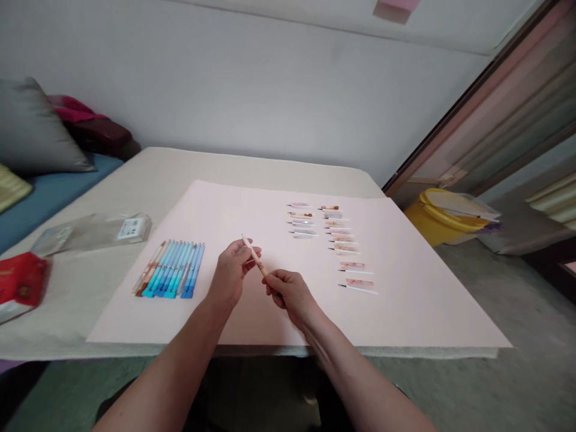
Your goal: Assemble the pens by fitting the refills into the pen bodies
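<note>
Between my two hands a cream and brown pen [252, 252] is held at a slant above the pink sheet [270, 210]. My left hand [234, 264] grips it near its tip end with thumb and fingers. The other, brown end is pinched by my right hand [285, 291]. A row of assembled pens [173, 270], mostly blue with a few brown ones, lies left of my left hand. Farther to the right, pen refills [359, 289] and patterned pen barrels [344, 240] lie in two columns.
A clear plastic bag [96, 233] with a white label and a red packet [22, 279] lie on the table's left side. Beyond them are a grey cushion [36, 129] and blue seat. A yellow bucket [434, 219] stands on the floor at right. The wall borders the table's far edge.
</note>
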Tool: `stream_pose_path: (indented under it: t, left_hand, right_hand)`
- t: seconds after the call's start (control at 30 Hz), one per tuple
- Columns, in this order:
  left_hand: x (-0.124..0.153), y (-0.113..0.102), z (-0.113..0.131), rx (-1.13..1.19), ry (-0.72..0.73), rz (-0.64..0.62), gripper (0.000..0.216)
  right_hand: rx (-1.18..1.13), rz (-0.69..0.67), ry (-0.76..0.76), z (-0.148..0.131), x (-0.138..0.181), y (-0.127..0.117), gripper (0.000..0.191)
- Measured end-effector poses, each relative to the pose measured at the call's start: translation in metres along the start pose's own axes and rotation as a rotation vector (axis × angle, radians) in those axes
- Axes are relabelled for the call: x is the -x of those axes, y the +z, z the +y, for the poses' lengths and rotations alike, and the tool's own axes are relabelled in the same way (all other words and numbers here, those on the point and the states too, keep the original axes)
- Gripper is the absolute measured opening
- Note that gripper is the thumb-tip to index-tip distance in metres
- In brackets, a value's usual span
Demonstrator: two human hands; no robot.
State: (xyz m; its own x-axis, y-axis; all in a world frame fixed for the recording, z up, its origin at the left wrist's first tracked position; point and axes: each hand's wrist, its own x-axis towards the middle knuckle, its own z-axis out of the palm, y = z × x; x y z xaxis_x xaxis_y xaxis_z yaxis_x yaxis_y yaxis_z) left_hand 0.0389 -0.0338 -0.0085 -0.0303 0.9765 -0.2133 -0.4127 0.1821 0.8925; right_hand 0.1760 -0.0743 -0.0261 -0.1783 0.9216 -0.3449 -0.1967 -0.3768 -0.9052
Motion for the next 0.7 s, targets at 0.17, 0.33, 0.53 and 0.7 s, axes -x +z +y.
stream_pose_path:
  t: [0.17,0.33,0.53,0.7]
  left_hand:
    - [-0.0029,-0.0017,-0.0018,-0.073,0.054,0.081,0.021]
    - [-0.0036,-0.0041,0.0018,0.012,0.021,0.014,0.031]
    - [-0.0045,-0.0047,-0.0019,-0.094,0.022,0.085,0.028]
    - [-0.0059,-0.0063,-0.0011,-0.060,0.029,0.074,0.032]
  right_hand:
    - [0.046,0.003,-0.014,0.0005,0.0008,0.0017,0.022]
    - [0.018,-0.009,-0.006,0.0002,0.0013,0.0011,0.023]
    - [0.057,0.011,-0.008,-0.0009,0.0005,0.0013,0.022]
    - [0.025,0.004,0.008,0.0001,0.0005,0.0008,0.023]
